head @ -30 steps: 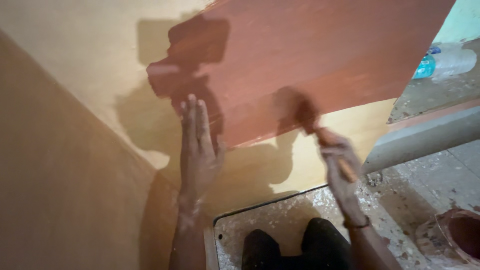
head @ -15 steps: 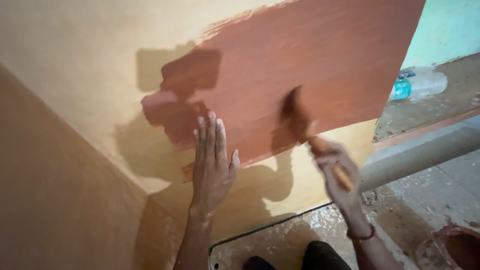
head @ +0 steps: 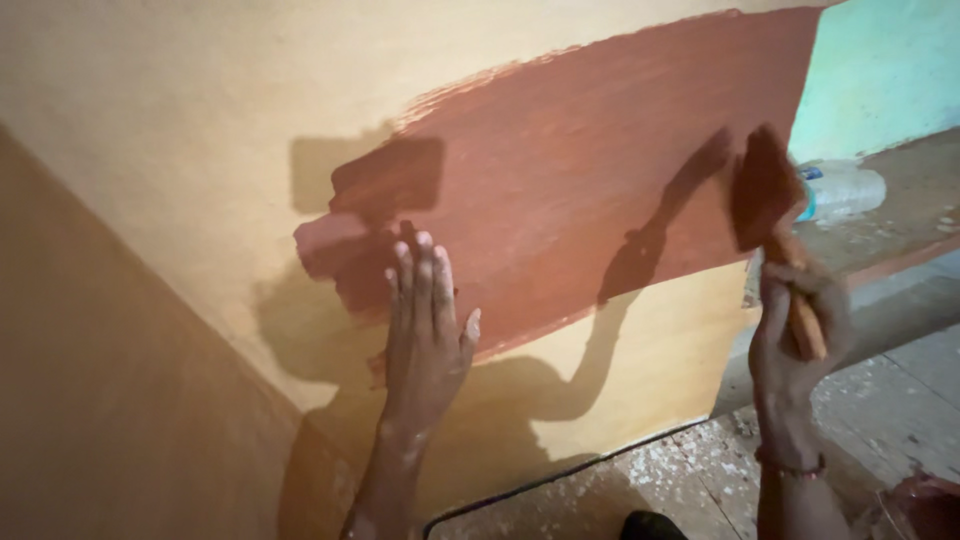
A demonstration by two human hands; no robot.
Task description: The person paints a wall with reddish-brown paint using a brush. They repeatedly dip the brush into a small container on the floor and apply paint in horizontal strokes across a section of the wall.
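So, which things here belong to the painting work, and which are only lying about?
In use:
- paintbrush in the right hand
- wall, with left hand flat on it
- red-brown painted patch

Lying about:
- plastic bottle on the ledge
- reddish container on the floor, only partly visible

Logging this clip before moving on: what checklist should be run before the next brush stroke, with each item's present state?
1. Right hand grips the brush handle: ok.
2. Bristles loaded with red-brown paint: ok.
3. Left hand flat on the wall, bracing: ok.
4. Left hand clear of wet paint: not ok, its fingertips overlap the painted edge.
5. Brush touching the wall: cannot tell.
6. Bottle clear of the brush: ok.
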